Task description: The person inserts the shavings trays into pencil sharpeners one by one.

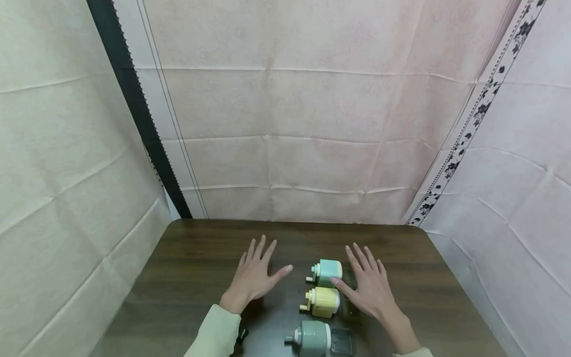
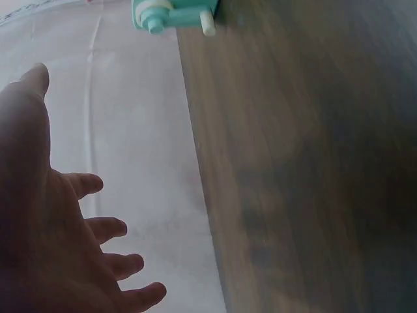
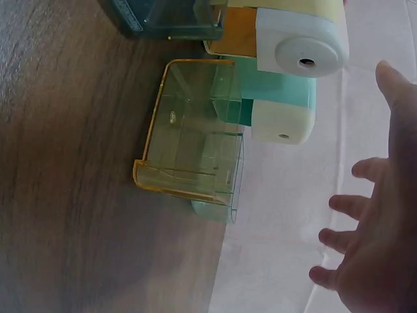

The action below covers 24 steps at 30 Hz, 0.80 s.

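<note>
Three desktop pencil sharpeners with hand cranks stand in a row: a light teal one [image 1: 329,271], a yellow one [image 1: 324,302] and a dark green one [image 1: 314,339] nearest the person. My left hand [image 1: 255,278] is held over the table to their left, fingers spread and holding nothing. On the other side hovers my right hand [image 1: 372,288], also spread, its thumb overlapping the teal sharpener's edge in the head view. Below it, the right wrist view shows a yellow-tinted clear shavings drawer [image 3: 186,130] and a teal-tinted one [image 3: 228,176], both out in front of their sharpeners.
A dark clear drawer [image 1: 342,343] sits at the dark green sharpener's right side. Some small black object [image 1: 242,335] lies by the left sleeve. The dark wooden table [image 1: 200,258] ends at cloth hangings [image 1: 312,163] behind and on both sides.
</note>
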{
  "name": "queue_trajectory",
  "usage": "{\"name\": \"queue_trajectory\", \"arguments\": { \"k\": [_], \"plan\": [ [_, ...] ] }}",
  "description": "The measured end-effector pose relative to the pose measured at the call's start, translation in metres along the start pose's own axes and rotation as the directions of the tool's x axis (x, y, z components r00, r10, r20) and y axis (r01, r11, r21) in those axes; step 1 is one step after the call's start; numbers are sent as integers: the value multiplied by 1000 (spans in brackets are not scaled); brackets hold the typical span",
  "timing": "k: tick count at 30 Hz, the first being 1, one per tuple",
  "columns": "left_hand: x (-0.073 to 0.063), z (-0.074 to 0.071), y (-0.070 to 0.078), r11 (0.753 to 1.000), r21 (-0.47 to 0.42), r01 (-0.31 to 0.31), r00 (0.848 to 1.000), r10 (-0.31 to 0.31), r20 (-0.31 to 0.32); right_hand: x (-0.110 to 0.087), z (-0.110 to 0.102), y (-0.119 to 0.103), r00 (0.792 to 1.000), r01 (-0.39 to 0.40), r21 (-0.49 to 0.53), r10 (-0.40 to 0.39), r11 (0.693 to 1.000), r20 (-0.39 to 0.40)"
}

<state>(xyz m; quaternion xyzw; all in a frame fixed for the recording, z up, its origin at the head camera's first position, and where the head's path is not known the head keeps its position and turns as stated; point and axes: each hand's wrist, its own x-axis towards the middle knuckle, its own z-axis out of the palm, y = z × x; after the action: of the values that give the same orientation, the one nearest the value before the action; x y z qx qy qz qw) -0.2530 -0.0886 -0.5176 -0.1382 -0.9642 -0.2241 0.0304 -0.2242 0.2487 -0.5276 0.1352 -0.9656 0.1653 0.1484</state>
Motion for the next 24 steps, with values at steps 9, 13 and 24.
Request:
{"name": "queue_trajectory", "arguments": {
  "k": [9, 13, 24],
  "plan": [
    [22, 4, 29, 997, -42, -69, 997, 71, 43, 9, -7, -7, 996, 88, 10, -88, 996, -25],
    [32, 5, 44, 994, -48, -98, 992, 101, 72, 13, -14, -5, 994, 101, 3, -100, 995, -31],
    [56, 1, 72, 989, -83, -125, 979, 136, 150, 29, -34, 3, 994, 104, 27, -104, 994, 13]
  ]
}}
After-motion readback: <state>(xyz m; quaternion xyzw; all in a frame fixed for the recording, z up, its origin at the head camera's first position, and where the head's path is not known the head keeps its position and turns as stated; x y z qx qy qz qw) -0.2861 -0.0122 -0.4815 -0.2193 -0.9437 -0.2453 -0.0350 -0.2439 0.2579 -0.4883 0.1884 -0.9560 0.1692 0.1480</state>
